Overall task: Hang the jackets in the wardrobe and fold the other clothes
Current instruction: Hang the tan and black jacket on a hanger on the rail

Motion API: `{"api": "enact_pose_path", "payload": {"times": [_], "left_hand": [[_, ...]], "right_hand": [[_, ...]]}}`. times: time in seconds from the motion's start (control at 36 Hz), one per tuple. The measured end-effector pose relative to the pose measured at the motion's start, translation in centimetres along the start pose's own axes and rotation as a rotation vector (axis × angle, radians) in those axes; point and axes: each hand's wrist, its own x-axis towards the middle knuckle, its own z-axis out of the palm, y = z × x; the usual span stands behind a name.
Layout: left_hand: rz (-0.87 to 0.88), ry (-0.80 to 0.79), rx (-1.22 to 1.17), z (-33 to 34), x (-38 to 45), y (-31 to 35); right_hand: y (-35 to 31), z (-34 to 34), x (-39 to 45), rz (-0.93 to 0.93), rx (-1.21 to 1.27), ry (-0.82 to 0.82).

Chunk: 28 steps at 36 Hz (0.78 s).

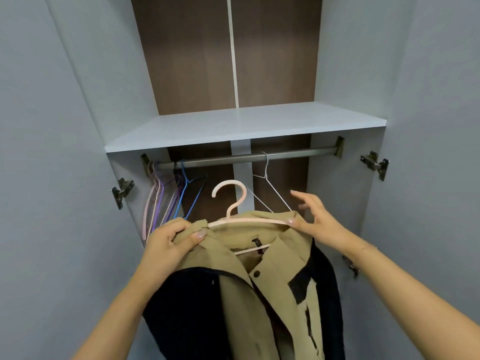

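We've got a white wire hanger point(270, 188) hanging behind; rail point(233, 158) bare at right; left hand point(168, 242) grips the tan jacket point(259, 281), right hand point(315, 219) fingers spread, thumb on the pink hanger point(233, 203).

The jacket point(262, 294) was matt tan woven cloth with darker, fuzzier navy panels. Its pink hanger point(235, 203) looked smooth matt plastic. The rail point(233, 159) was dull brushed metal, as were the hinges point(375, 165). The wire hanger point(270, 188) seemed coated white. The shelf point(233, 128) was smooth pale laminate; the back panel point(187, 61) showed brown wood grain.
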Motion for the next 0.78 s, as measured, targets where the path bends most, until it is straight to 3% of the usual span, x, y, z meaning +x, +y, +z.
{"api": "enact_pose_path", "payload": {"times": [0.06,0.17,0.22,0.33,0.47,0.56,0.61,0.67,0.78], "left_hand": [[0.004,-0.009,-0.024,0.3,0.3,0.4],[-0.018,-0.009,-0.062,0.5,0.6,-0.1],[-0.020,-0.023,-0.051,0.5,0.6,-0.5],[0.000,-0.054,-0.005,0.7,0.7,-1.1],[-0.083,-0.071,-0.151,0.1,0.7,-2.0],[-0.178,0.043,-0.366,-0.6,0.7,-2.4],[-0.160,0.032,-0.368,-0.9,0.8,-2.5],[-0.131,-0.011,-0.324,-1.0,0.8,-2.0],[-0.112,-0.083,-0.292,-0.8,0.6,-0.7]], "right_hand": [[0.9,0.1,-0.4,0.090,0.054,-0.087],[1.7,0.9,-1.9,0.128,0.146,-0.109],[1.9,1.8,-2.5,0.206,0.260,-0.043],[3.0,4.1,-3.0,0.350,0.461,0.328],[4.3,3.9,-3.6,0.316,0.876,0.284],[5.8,4.4,-4.0,0.320,0.740,0.274],[7.4,6.3,-4.8,0.345,0.521,0.172],[8.5,9.5,-6.0,0.392,0.329,-0.044],[9.1,17.9,-5.8,0.510,0.254,-0.400]]}}
